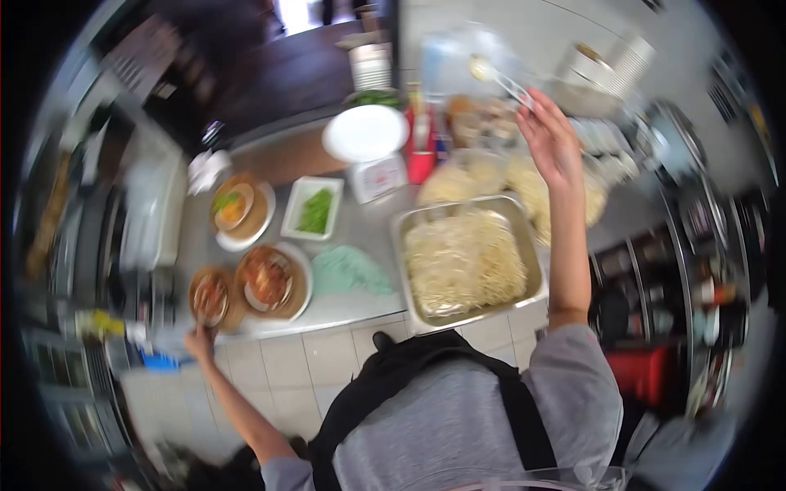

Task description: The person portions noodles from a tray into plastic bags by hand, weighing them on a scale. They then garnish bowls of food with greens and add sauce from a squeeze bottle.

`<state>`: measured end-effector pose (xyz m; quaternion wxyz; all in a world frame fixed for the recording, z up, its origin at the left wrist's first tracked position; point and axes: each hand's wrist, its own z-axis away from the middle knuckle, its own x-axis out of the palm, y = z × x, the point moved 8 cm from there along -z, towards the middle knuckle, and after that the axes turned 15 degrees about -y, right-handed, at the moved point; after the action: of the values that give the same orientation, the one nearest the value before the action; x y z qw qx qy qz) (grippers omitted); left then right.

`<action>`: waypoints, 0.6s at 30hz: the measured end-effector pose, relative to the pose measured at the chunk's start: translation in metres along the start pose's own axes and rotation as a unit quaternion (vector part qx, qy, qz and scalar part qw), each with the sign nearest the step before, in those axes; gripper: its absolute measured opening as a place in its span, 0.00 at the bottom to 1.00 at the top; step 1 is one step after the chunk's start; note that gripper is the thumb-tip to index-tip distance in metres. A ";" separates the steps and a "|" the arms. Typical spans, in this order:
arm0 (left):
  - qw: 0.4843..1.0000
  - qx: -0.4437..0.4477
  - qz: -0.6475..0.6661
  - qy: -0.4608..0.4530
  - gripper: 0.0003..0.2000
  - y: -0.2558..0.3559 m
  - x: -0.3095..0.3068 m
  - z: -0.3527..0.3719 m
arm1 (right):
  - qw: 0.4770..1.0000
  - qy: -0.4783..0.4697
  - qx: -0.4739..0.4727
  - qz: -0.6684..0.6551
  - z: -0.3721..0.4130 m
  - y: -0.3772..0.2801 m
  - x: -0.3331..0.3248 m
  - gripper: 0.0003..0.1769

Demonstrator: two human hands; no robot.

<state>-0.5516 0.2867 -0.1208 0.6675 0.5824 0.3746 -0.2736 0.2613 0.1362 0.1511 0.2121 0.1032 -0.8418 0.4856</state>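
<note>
My right hand [553, 139] is raised over the far right of the counter. Its fingertips pinch the slotted handle of a white spoon [483, 69], whose bowl holds something pale. My left hand [199, 340] is closed at the counter's front left edge, just below a brown bowl of reddish food [210, 296]; what its fingers hold is blurred. Beside that bowl, a larger portion of reddish food [268, 277] sits on a white-rimmed plate. Below my right forearm is a metal tray [399, 270] filled with pale noodles [463, 262], partly under clear plastic.
A white dish [290, 225] of chopped greens, a scale [381, 178] under a white plate [365, 132], and a green cloth [350, 272] lie mid-counter. Bagged noodles [467, 176] sit behind the tray. A bowl with yellow and green food [233, 204] stands at left. Shelving [647, 278] flanks the right.
</note>
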 end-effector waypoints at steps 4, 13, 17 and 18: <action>0.949 -0.103 0.285 -0.088 0.21 -0.038 0.020 0.009 | 0.987 0.084 -0.063 0.120 0.002 -0.078 -0.107 0.14; 0.954 -0.150 0.075 0.248 0.29 -0.047 0.100 0.219 | 0.779 0.206 0.048 0.590 -0.047 -0.037 -0.358 0.07; 0.960 -0.264 0.089 0.037 0.29 -0.017 0.204 0.314 | 0.687 0.099 0.050 0.718 -0.082 0.032 -0.376 0.07; 0.953 -0.292 0.083 -0.013 0.29 -0.013 0.224 0.333 | 0.674 0.099 0.104 0.724 -0.087 0.047 -0.381 0.07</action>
<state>-0.3742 -0.0267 -0.2979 0.8337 0.3873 0.3798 -0.1030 0.6043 0.2229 -0.0212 -0.1365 -0.5658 -0.5708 0.5791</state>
